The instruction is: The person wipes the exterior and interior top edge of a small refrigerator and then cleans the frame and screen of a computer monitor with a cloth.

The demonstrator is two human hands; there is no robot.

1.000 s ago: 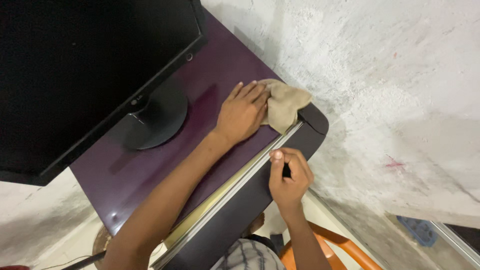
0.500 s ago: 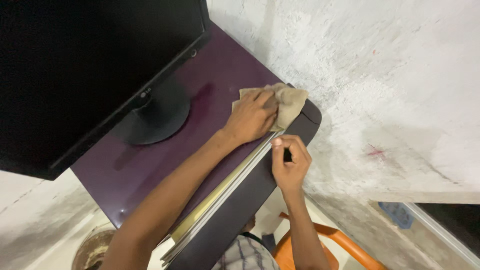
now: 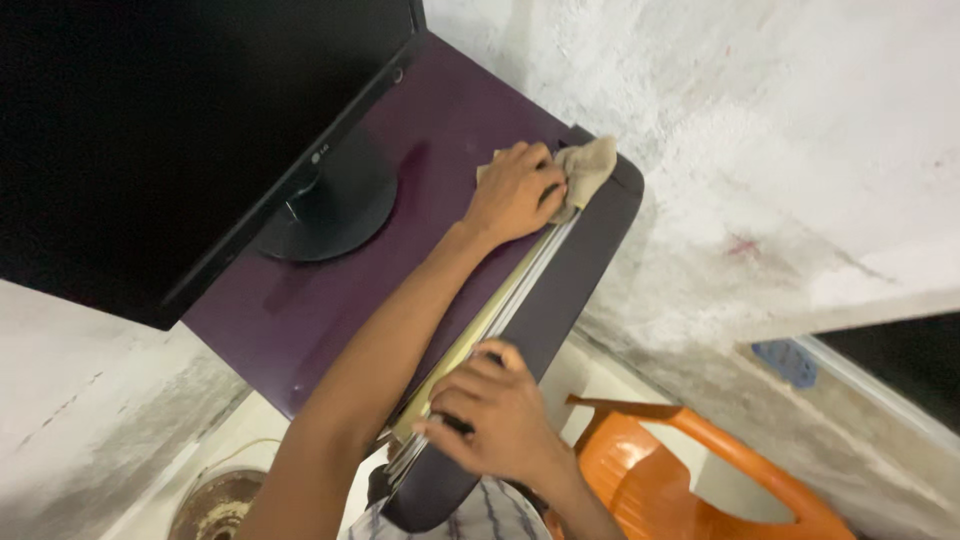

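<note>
Left hand fingers curled tight on the beige cloth, pressed down at the purple surface far corner. Right hand fingers clamped round the front edge trim.

L arm stretched fwd, left hand curled; right hand curled, near body.

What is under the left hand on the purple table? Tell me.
Under the left hand a beige cloth is pressed onto the purple table near its corner. Most of the cloth is hidden by the hand.
</note>
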